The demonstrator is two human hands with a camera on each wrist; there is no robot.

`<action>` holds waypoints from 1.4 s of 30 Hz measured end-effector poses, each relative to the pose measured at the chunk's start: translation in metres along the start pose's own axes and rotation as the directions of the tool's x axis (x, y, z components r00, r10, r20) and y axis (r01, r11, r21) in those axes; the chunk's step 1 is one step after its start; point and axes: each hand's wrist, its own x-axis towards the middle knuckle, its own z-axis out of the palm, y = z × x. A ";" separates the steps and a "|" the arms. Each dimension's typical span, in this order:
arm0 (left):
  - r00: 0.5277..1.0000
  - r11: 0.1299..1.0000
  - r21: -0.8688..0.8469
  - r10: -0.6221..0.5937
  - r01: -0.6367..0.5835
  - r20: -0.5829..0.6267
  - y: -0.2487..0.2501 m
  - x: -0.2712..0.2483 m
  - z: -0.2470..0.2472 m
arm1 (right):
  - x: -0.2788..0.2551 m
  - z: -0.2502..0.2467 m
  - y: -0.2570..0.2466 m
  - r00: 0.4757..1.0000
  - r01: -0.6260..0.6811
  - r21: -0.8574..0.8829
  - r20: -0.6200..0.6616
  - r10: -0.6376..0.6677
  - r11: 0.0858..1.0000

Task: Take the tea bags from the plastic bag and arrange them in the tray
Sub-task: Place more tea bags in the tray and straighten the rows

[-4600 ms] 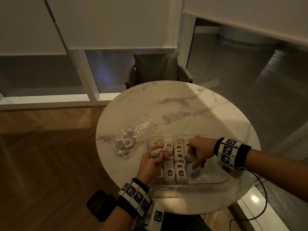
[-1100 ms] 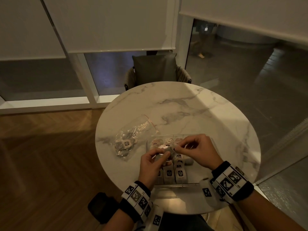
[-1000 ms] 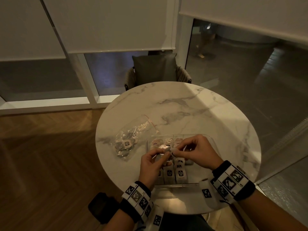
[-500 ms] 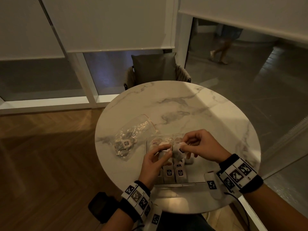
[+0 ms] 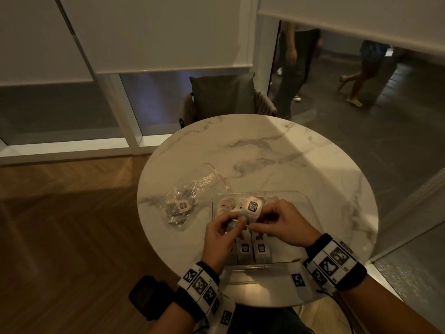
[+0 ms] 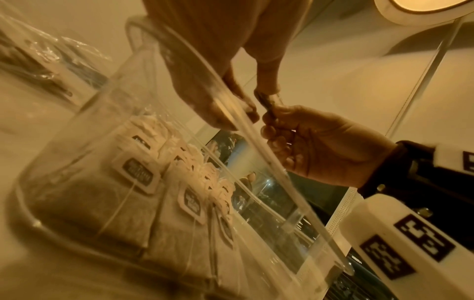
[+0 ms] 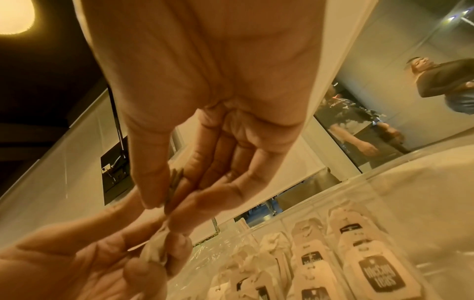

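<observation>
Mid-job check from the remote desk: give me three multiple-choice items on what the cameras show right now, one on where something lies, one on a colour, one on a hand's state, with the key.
1. Where does the plastic bag lie relative to the clear tray?
A. On the table to the tray's left
B. Inside the tray
C. On the chair

2. What colour is the printed panel on the tea bag tag held up between the hands?
A. Bright red
B. Dark, on a pale tag
C. Green

3. What is the right hand doing?
A. Lying flat on the table
B. Reaching into the plastic bag
C. Pinching a tea bag piece over the tray, close to the left hand

Key: 1 A, the head view shows the bag beside the tray's left edge. 2 B, a dark panel sits on the pale tag. 3 C, the wrist views show both grips pinching above the tray.
</observation>
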 end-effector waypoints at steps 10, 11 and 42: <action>0.999 0.994 0.100 0.034 -0.034 0.001 -0.006 0.000 -0.003 | -0.005 0.003 0.002 0.999 -0.048 0.110 0.005 0.048 0.993; 1.000 0.996 0.087 0.022 -0.022 0.005 -0.005 0.000 -0.003 | -0.006 0.003 0.001 0.999 -0.043 0.110 -0.001 0.044 0.993; 0.984 0.995 0.090 -0.032 0.049 -0.178 -0.010 0.005 0.003 | 0.028 -0.058 -0.013 0.778 -0.107 -0.832 0.270 0.567 0.544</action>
